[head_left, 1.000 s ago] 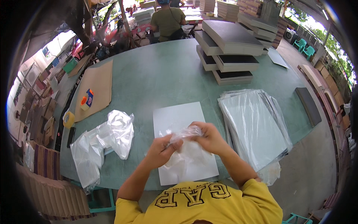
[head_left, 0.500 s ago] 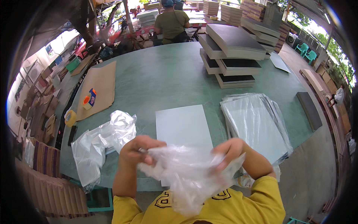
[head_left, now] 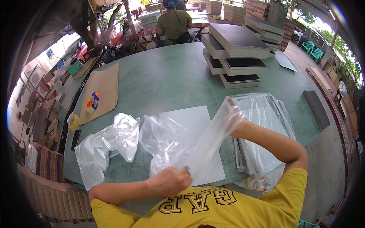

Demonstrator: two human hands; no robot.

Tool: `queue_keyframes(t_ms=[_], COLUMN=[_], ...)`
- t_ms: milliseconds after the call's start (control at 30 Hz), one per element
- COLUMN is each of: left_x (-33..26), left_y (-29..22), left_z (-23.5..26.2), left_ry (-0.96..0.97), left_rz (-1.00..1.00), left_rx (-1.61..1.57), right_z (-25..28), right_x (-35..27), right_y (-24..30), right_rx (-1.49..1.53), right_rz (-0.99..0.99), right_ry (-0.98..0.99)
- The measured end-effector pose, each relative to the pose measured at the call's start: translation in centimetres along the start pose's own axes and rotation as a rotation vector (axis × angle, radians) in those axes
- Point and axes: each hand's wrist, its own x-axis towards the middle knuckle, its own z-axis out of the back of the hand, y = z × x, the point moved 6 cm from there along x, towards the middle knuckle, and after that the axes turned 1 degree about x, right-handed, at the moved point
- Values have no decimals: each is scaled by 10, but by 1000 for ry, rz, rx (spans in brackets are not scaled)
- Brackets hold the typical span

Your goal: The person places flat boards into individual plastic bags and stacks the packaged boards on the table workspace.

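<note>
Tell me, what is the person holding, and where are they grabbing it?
A clear, crinkly plastic bag. The left hand pinches its near edge; the right hand is pushed inside its far end, stretching it.

The left hand [head_left: 172, 181] sits low near six o'clock, just above the chest, knuckles up and fingers curled into a tight pinch, its bare forearm running out toward eight o'clock with the elbow bent close to the body. The right hand [head_left: 230, 114] is thrust forward and up toward one o'clock, fingers together and pointing away, the wrist nearly straight. Its forearm slants back toward four o'clock to a bent elbow, and the upper arm drops into a yellow sleeve.
</note>
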Motion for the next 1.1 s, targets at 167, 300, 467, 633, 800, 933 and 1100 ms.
queue_keyframes(t_ms=[167, 300, 467, 633, 800, 933, 1100], left_x=[-56, -76, -51, -115, -78, -34, -44], left_y=[125, 128, 66, 216, 266, 307, 328], left_z=[-31, -80, -60, -72, -124, -132, -113], left_ry=[140, 359, 269, -646, -710, -592, -628], left_rz=[764, 704, 457, 1287, 1262, 1186, 967], left_rx=[31, 72, -1017, -900, -182, -421, -295], right_z=[17, 27, -3, -139, -179, -221, -196], right_x=[15, 28, 47, 45, 64, 72, 84], right_y=[64, 71, -50, -24, -33, -64, -72], right_rx=[69, 752, 1060, 1058, 927, 1031, 983], right_rz=[167, 18, -740, -747, -806, -752, -660], right_ry=[759, 495, -293, -47, -283, -159, -151])
